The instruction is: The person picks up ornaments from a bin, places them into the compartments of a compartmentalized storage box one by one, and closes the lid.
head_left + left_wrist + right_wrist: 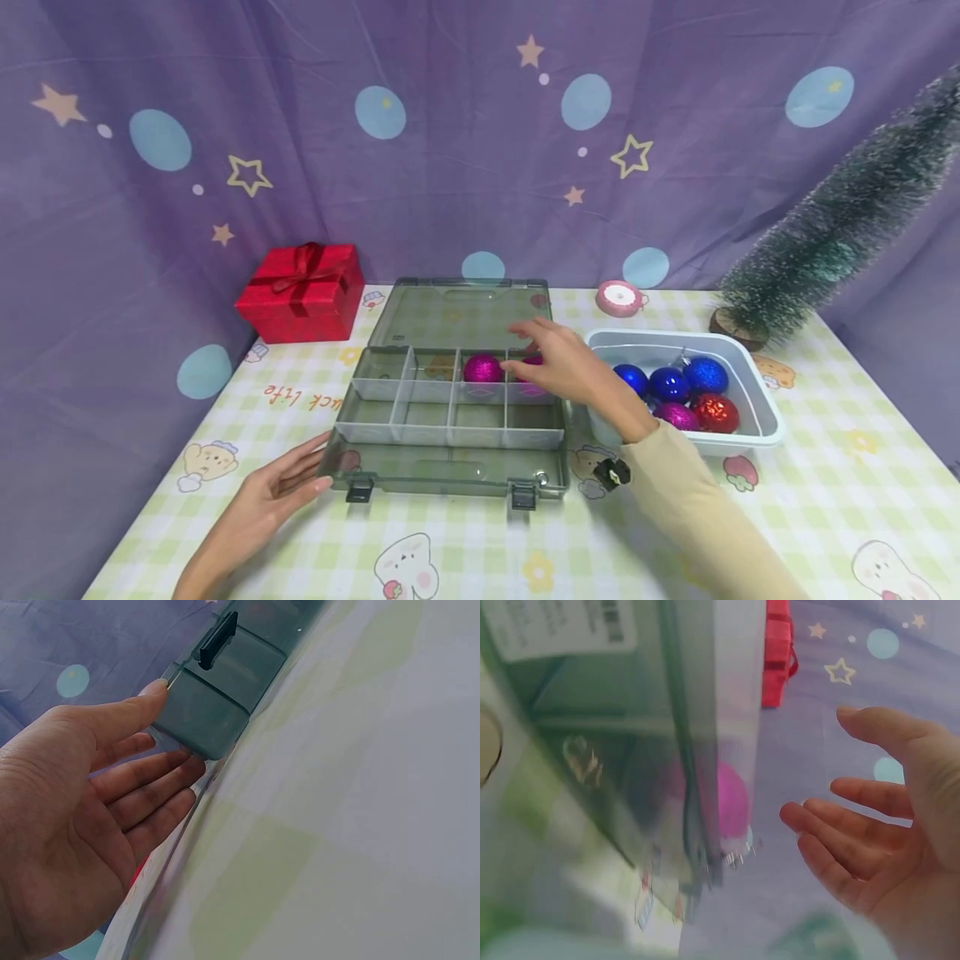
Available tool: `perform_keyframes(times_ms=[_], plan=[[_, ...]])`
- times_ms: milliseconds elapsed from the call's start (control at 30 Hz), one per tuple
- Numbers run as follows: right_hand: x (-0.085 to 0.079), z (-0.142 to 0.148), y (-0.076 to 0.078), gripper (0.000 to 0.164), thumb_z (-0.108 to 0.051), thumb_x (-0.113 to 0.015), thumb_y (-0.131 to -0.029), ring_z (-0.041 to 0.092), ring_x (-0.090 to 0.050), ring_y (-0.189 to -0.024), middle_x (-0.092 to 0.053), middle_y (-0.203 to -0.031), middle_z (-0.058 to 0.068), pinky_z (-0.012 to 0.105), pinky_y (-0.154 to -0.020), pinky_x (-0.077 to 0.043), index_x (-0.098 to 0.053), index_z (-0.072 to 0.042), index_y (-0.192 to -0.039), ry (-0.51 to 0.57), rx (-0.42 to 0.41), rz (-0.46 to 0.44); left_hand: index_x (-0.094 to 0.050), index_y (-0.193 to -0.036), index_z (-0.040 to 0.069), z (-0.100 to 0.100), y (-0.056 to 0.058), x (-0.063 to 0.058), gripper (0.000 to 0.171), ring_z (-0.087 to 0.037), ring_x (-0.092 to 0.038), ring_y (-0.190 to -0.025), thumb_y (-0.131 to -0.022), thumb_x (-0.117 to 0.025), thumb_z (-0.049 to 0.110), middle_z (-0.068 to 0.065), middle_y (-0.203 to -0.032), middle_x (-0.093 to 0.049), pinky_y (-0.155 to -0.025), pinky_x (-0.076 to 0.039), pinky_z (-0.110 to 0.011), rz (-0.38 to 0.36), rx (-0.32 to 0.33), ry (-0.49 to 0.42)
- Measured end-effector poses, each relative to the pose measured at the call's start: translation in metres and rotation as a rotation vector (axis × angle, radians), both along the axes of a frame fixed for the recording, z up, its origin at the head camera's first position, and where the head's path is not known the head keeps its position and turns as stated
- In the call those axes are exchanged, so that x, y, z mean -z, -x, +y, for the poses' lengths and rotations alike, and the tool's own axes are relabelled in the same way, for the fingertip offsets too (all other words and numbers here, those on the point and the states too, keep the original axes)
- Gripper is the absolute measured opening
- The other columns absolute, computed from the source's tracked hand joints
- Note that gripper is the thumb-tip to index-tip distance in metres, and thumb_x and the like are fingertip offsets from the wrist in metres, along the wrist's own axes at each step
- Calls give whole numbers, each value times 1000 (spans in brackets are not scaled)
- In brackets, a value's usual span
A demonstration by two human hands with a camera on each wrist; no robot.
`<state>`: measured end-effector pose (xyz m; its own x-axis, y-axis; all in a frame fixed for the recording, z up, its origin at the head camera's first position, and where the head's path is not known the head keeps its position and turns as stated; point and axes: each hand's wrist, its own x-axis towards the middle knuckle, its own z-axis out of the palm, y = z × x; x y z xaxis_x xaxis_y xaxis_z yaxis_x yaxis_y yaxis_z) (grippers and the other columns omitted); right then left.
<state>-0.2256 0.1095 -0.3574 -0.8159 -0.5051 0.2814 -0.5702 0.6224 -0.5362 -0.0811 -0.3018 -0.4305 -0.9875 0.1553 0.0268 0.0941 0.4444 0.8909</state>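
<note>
A translucent grey-green compartment box [450,475] lies with its lid [457,312] folded back. Two magenta baubles sit in its back row: one bauble [483,368] in the third compartment from the left, the other bauble [531,385] in the rightmost, partly behind my right hand [566,362]. That hand hovers over the rightmost compartment, fingers spread and holding nothing; the right wrist view shows its fingers [840,855] apart from the box. My left hand [270,492] touches the box's front left corner with nearly straight fingers, thumb at the edge in the left wrist view.
Right of the box, a pale plastic bin [768,425] holds several blue, magenta and red baubles. A red gift box [300,300] stands at the back left. A pink ribbon spool [621,298] and a small frosted tree [840,225] stand behind the bin. A black clip-like piece [612,473] lies near the front.
</note>
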Motion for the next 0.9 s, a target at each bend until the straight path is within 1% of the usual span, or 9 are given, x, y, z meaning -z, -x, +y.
perform_keyframes(times_ms=[100,233,300,433,633,767,833,900], plan=[[-2,13,-4,53,-26,-79,-95,33,-70,-104,-64,-129,18,44,-85,-60,-62,1,-137,6,0,31,-46,-155,3,-1,0,0,60,4,-55,-121,-102,-69,19,-24,-147,-54,-91,-53,-19,1,1,15],[-3,35,-10,50,-25,-79,-95,33,-68,-104,-66,-126,16,48,-85,-58,-64,1,-135,3,23,74,-47,-156,8,-2,1,-1,60,5,-54,-122,-103,-69,24,-19,-149,-53,-91,-52,-19,-8,-4,52],[-3,47,-13,49,-25,-78,-95,33,-68,-105,-66,-126,16,50,-87,-58,-65,0,-134,0,45,75,-47,-156,9,-2,1,-2,60,5,-54,-122,-103,-69,25,-18,-150,-53,-92,-52,-19,-11,-5,62],[-2,71,-19,48,-27,-78,-95,33,-68,-108,-66,-130,16,53,-89,-57,-65,-1,-134,0,90,58,-47,-156,9,-2,0,-2,59,5,-54,-122,-103,-69,24,-20,-149,-53,-92,-52,-19,-9,1,55],[2,103,-26,45,-26,-79,-95,33,-69,-105,-68,-124,17,55,-86,-56,-66,-1,-131,-12,146,89,-47,-155,5,-1,-1,-1,59,2,-57,-121,-103,-69,19,-24,-145,-56,-91,-53,-21,5,9,19],[7,118,-30,46,-26,-80,-94,34,-69,-103,-69,-118,17,55,-85,-55,-67,0,-130,-38,192,102,-48,-155,7,-1,-1,-2,58,3,-56,-121,-103,-69,21,-21,-146,-55,-91,-53,-20,2,3,37],[10,124,-31,47,-28,-80,-94,34,-68,-103,-70,-117,17,56,-85,-54,-67,-1,-131,-56,213,91,-48,-155,8,-1,-1,-2,58,4,-55,-122,-103,-69,22,-20,-147,-55,-91,-52,-19,-1,0,48],[12,128,-32,50,-30,-79,-94,34,-68,-103,-69,-118,18,57,-86,-54,-66,-1,-132,-74,229,70,-48,-155,8,-1,0,-3,59,4,-55,-122,-102,-70,23,-20,-147,-55,-91,-52,-19,-6,-2,47]])
